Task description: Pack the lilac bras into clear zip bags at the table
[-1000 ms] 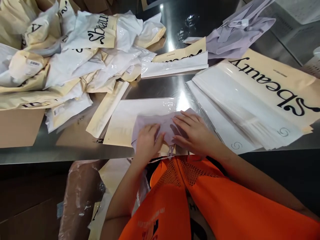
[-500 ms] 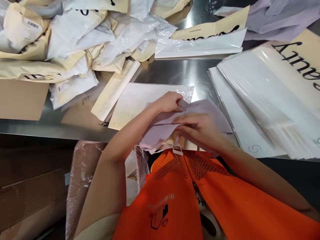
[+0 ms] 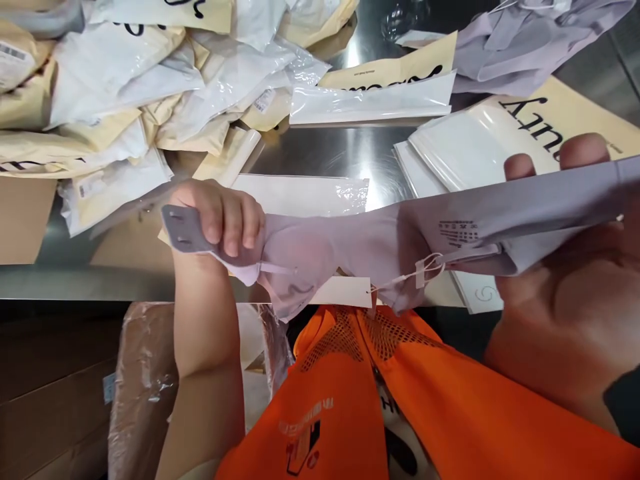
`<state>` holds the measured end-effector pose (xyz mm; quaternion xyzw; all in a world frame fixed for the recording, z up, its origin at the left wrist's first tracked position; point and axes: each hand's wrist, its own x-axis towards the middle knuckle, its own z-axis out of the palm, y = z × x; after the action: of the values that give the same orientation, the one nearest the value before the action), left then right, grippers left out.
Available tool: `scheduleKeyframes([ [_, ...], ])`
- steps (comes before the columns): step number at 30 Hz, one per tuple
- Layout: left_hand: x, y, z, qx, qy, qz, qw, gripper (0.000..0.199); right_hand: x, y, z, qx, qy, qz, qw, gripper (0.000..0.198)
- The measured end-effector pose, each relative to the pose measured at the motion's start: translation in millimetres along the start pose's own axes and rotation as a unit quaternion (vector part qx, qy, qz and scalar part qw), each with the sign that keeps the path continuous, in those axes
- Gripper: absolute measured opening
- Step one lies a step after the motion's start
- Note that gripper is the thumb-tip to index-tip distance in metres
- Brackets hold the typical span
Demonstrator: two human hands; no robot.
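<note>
On our metal bench lies a pile of plastic bags; over the near edge we have a lavender bra, our right hand half curled with the band across its fingers, its grip unclear to us, our left hand clenched around the hook end; the bra bears a white tag

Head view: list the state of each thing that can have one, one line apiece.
Left hand: closed on the held garment's end
Right hand: behind the band, grip partly hidden
Held lilac garment: unfolded, stretched out sideways
White tag: attached by string, hanging
Filled bags: heaped
Flat bags at right: stacked, overlapping
Other lilac garment: crumpled
Orange vest: worn, parted lower down
</note>
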<state>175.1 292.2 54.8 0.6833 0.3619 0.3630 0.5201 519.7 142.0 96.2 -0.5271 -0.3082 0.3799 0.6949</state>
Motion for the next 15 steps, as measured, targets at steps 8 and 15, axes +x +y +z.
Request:
scheduleKeyframes([
  [8,10,33,38,-0.181,-0.194,0.11,0.958,0.041,38,9,-37,0.06,0.012,-0.023,0.998,0.026],
  [15,12,42,37,-0.104,-0.217,0.071,0.968,0.034,40,0,-43,0.127,-0.003,0.017,0.992,0.018],
])
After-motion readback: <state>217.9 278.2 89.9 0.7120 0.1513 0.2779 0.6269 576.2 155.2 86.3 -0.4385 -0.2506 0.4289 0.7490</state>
